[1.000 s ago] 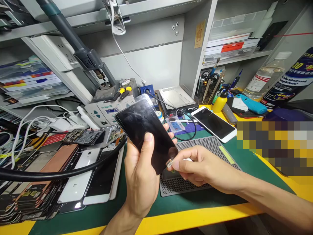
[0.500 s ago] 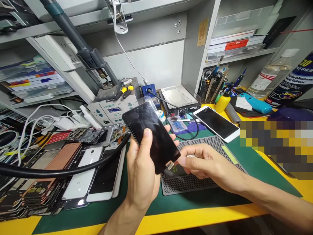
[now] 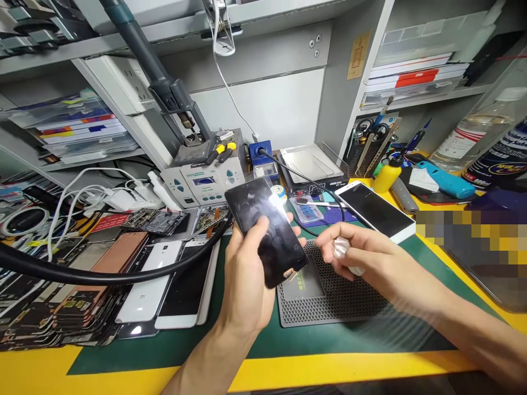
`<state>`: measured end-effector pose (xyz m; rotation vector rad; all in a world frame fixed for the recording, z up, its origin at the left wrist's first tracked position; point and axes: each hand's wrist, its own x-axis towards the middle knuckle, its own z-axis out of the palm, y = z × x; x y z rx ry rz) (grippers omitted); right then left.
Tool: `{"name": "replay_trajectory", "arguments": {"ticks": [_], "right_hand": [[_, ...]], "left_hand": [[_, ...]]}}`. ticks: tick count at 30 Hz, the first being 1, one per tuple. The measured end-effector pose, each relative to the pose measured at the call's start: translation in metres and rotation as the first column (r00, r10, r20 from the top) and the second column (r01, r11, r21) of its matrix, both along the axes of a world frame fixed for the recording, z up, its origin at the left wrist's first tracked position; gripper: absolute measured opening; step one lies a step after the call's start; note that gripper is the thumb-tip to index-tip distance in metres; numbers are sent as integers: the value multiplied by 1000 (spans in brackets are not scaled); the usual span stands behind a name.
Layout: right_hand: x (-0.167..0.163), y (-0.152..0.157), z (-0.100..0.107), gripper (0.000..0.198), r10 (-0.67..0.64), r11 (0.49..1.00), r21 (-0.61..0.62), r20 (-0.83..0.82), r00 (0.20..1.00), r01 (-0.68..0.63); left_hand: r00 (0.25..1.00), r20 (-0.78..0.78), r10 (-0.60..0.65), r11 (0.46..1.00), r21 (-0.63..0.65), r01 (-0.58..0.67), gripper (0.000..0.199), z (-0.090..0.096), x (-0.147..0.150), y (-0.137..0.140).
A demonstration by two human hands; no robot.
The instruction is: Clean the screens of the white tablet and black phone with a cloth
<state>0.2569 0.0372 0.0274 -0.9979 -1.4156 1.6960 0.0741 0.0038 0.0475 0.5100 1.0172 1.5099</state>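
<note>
My left hand (image 3: 247, 277) is wrapped round a black smartphone (image 3: 280, 241), thumb across the glass and fingertips over the far edge. Its glossy front faces up at a tilt, with smudges and a bright reflection on it. A small ribbon connector (image 3: 290, 272) shows at the lower edge. To the right, apart from the phone, my right hand (image 3: 373, 255) is closed on a white crumpled wad (image 3: 341, 247), likely tissue or cloth. Below both hands lies a grey perforated pad (image 3: 329, 312) on the green mat (image 3: 267, 348).
Stacked phone parts (image 3: 94, 296) and white phones (image 3: 144, 285) lie at left, under a thick black hose (image 3: 123, 277). A rework station (image 3: 206, 181) stands behind. At right are a white phone (image 3: 376, 211), a yellow bottle (image 3: 387, 175) and a tool holder (image 3: 366, 145).
My right hand has drawn away from the phone's lower edge, to the right and slightly up, and the white wad now shows more. The whole view has shifted, and my left hand still holds the phone.
</note>
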Motion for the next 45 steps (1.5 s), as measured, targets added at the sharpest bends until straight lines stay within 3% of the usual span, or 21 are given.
{"name": "replay_trajectory", "arguments": {"ticks": [4, 9, 14, 18, 20, 25, 33, 45], "right_hand": [[9, 5, 6, 23, 28, 994, 102, 81, 996, -36], [13, 3, 8, 38, 83, 996, 31, 145, 986, -89], [9, 2, 4, 43, 53, 999, -7, 128, 990, -52], [11, 4, 4, 39, 75, 988, -133, -15, 997, -76], [12, 5, 6, 34, 91, 987, -125, -52, 994, -97], [10, 5, 8, 25, 93, 996, -16, 29, 995, -92], [-3, -3, 0, 40, 237, 971, -56, 126, 963, -231], [-3, -5, -7, 48, 246, 967, -100, 105, 963, -236]], "left_hand": [[997, -71, 4, 999, 49, 0, 38, 0, 0, -2], [996, -82, 26, 999, 39, -23, 41, 0, 0, 1], [999, -30, 21, 999, 31, -20, 38, 0, 0, 3], [1000, -9, 0, 1000, 2, 0, 34, 0, -1, 3], [1000, 3, -1, 1000, -13, 1, 32, 0, -2, 3], [1000, -9, -5, 1000, 0, 5, 32, -1, -3, 4], [995, -27, -100, 995, 16, 100, 39, 1, 3, -4], [983, -20, -181, 978, 97, 182, 29, -2, 2, -8]]}}
